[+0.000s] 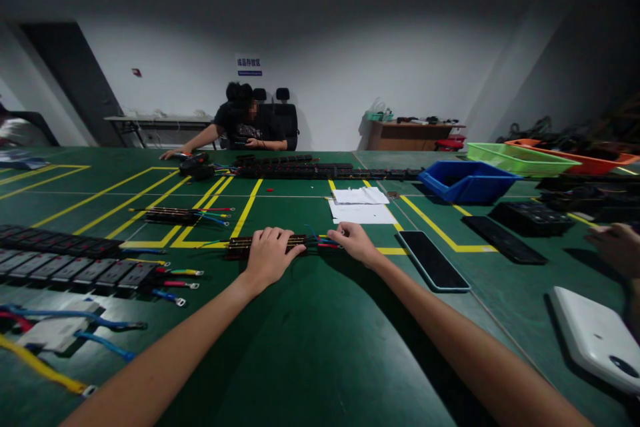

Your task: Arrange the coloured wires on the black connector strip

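On the green table, a dark socket strip [239,247] lies with long brass-coloured bars showing along it. My left hand [270,250] is laid over its middle, fingers together and curled over the far side, thumb toward the right end. Red, blue and other thin wires [324,241] come out of that end. My right hand [353,242] is closed in a pinch at these wires; its fingertips partly hide what they hold. Beyond my left hand lies a similar strip [173,215] with red, yellow and blue leads ending in ring terminals.
Assembled socket strips [120,277] and a white connector block [65,328] lie at left. To the right are a phone [434,260], a blue bin [467,180], a green basket [520,159] and a white device [597,337]. One person [250,123] sits opposite; another's hand [617,247] is at right.
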`<state>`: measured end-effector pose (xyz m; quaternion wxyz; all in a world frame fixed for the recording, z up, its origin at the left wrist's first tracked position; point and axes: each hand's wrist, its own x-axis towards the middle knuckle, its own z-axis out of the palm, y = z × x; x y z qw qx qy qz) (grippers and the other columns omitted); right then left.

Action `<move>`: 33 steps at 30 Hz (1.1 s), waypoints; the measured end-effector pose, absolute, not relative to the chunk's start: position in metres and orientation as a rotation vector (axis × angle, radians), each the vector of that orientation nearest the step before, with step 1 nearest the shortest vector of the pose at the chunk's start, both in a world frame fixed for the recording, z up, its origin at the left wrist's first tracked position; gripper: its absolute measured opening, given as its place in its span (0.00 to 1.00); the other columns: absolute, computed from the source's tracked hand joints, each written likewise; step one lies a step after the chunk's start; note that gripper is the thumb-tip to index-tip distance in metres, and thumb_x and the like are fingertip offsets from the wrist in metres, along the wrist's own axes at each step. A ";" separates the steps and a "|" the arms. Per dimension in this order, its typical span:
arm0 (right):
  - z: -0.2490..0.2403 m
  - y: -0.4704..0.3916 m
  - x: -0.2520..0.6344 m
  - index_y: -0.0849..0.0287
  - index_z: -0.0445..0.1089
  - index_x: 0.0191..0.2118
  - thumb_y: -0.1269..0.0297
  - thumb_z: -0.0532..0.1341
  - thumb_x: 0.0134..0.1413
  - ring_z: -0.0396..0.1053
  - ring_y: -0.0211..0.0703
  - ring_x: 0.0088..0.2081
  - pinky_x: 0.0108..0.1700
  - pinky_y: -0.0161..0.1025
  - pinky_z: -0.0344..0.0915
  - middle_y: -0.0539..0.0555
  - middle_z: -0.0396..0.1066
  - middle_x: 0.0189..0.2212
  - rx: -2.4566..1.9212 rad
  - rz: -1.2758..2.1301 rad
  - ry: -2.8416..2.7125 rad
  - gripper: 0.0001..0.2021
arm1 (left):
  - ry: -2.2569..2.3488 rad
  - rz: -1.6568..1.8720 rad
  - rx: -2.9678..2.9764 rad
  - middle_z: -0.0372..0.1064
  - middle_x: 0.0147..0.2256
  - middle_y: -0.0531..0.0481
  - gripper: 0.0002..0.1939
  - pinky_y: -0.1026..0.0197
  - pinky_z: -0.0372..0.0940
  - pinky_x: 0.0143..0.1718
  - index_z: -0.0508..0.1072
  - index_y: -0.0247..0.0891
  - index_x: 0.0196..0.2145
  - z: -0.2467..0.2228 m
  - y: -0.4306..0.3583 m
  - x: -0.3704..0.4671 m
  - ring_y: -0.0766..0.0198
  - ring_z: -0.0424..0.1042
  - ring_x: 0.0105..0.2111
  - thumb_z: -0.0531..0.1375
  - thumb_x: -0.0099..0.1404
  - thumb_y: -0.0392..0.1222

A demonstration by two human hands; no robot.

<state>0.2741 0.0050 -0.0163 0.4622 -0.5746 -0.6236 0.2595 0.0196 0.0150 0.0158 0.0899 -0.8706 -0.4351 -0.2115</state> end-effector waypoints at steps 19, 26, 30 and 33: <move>-0.005 0.000 0.282 0.58 0.69 0.26 0.35 0.65 0.46 0.54 0.34 0.20 0.21 0.33 0.48 0.47 0.59 0.17 -1.270 1.086 -1.252 0.27 | -1.236 -0.755 -2.561 0.72 0.46 0.43 0.27 0.49 0.58 0.47 0.73 0.38 0.52 0.017 0.014 0.018 0.51 0.68 0.47 0.50 0.73 0.61; 0.002 -0.004 0.288 0.57 0.67 0.26 0.36 0.67 0.44 0.55 0.33 0.20 0.21 0.32 0.49 0.47 0.63 0.20 -1.217 1.195 -1.306 0.26 | -1.183 -0.766 -2.588 0.72 0.47 0.43 0.26 0.48 0.58 0.49 0.73 0.39 0.53 0.019 0.014 0.018 0.51 0.67 0.47 0.50 0.73 0.61; 0.003 -0.006 0.283 0.57 0.63 0.22 0.35 0.65 0.47 0.51 0.32 0.20 0.21 0.33 0.45 0.47 0.59 0.18 -1.227 1.152 -1.271 0.28 | -1.215 -0.739 -2.579 0.73 0.46 0.43 0.26 0.48 0.57 0.49 0.73 0.39 0.51 0.019 0.014 0.019 0.51 0.68 0.47 0.51 0.72 0.61; 0.002 -0.006 0.279 0.57 0.61 0.21 0.36 0.64 0.48 0.50 0.32 0.20 0.22 0.34 0.44 0.46 0.57 0.18 -1.261 1.084 -1.306 0.27 | -1.230 -0.713 -2.592 0.73 0.46 0.43 0.25 0.48 0.57 0.49 0.74 0.39 0.51 0.018 0.015 0.019 0.51 0.68 0.47 0.51 0.72 0.61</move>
